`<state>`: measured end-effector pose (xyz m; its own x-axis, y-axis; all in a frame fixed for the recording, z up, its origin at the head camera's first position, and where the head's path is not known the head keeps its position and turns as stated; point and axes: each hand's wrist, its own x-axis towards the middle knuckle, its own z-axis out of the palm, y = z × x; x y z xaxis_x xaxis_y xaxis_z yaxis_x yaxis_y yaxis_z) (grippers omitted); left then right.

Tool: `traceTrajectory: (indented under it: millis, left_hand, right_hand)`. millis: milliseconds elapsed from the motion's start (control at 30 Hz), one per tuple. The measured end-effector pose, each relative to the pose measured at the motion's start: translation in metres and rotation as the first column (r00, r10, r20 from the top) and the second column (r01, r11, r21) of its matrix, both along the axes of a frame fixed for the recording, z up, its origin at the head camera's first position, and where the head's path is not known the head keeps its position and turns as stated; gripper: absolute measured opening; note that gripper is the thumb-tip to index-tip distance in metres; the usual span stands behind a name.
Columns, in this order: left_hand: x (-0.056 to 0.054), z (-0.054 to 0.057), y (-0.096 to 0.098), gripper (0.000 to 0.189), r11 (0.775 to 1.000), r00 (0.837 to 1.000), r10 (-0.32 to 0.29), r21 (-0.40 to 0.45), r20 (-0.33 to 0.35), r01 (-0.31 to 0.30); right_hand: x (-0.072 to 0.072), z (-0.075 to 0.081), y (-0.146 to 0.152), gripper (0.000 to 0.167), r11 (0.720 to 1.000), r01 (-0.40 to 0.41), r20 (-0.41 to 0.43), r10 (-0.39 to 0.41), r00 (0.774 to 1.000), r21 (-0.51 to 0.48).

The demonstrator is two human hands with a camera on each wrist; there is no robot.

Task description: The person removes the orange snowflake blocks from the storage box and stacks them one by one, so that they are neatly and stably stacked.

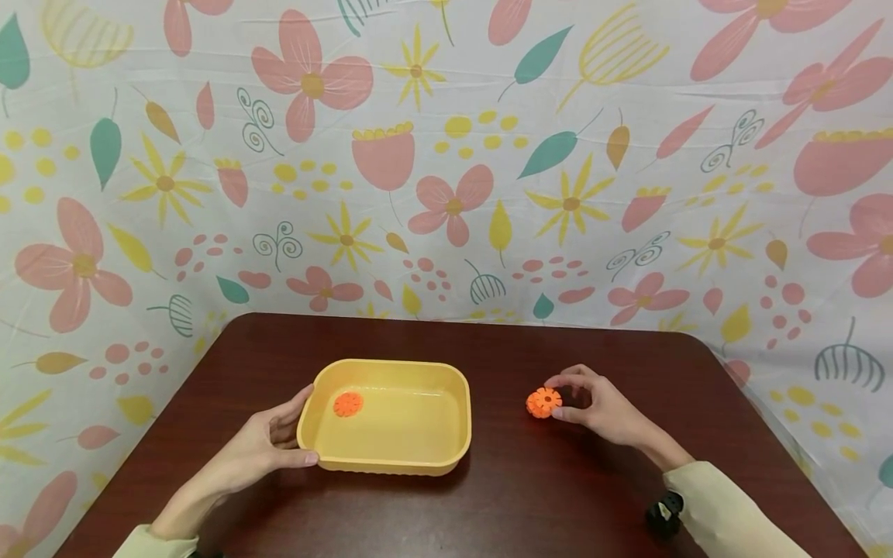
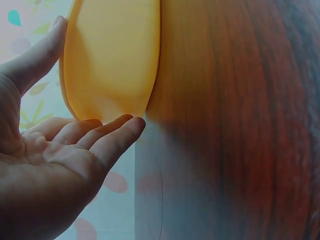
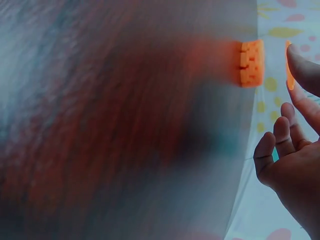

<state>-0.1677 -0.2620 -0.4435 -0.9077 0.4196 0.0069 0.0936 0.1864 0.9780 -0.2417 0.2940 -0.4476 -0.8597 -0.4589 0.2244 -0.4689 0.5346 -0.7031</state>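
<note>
The yellow rectangular tray (image 1: 405, 430) lies on the table, left of centre. My left hand (image 1: 258, 449) holds its left end, thumb at the near corner and fingers along the side. Inside the tray's left part lies an orange notched disc (image 1: 347, 404), shaped like a flower. To the right of the tray, my right hand (image 1: 610, 407) pinches another orange disc (image 3: 289, 75) between thumb and finger. A short stack of orange discs (image 3: 252, 64) stands on the table just below it; in the right wrist view a gap separates the two.
A dark brown wooden table (image 1: 502, 504) bears everything. Behind it and along its sides hangs a white cloth (image 1: 446, 116) printed with flowers and leaves. A black band (image 1: 664, 514) sits at the right sleeve.
</note>
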Motion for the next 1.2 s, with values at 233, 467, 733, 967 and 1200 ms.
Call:
traceTrajectory:
  millis: [233,467,733,967,1200]
  left_hand:
    - [0.0,0.0,0.0,0.102,1.0,1.0,0.0,0.0,-0.003,0.0]
    - [0.002,0.002,0.0,0.102,1.0,1.0,0.005,-0.004,0.004,-0.005]
    - [0.003,0.006,0.0,0.103,1.0,1.0,0.015,0.002,0.021,-0.015]
    - [0.003,0.005,0.0,0.102,1.0,1.0,0.009,0.003,0.013,-0.009]
    - [0.003,0.004,0.0,0.104,1.0,1.0,0.021,-0.004,0.018,-0.02]
  right_hand:
    - [-0.002,-0.007,0.002,0.041,1.0,0.001,0.004,0.0,1.0,-0.006]
    - [-0.004,-0.014,0.002,0.042,1.0,0.005,-0.009,-0.005,1.0,0.014]
    - [-0.009,-0.017,0.001,0.042,1.0,0.012,0.005,-0.012,1.0,0.023]
    - [-0.01,-0.019,0.0,0.042,0.999,0.013,0.02,-0.014,1.0,0.033]
    - [-0.009,-0.019,-0.002,0.042,1.0,0.017,0.022,-0.017,1.0,0.026]
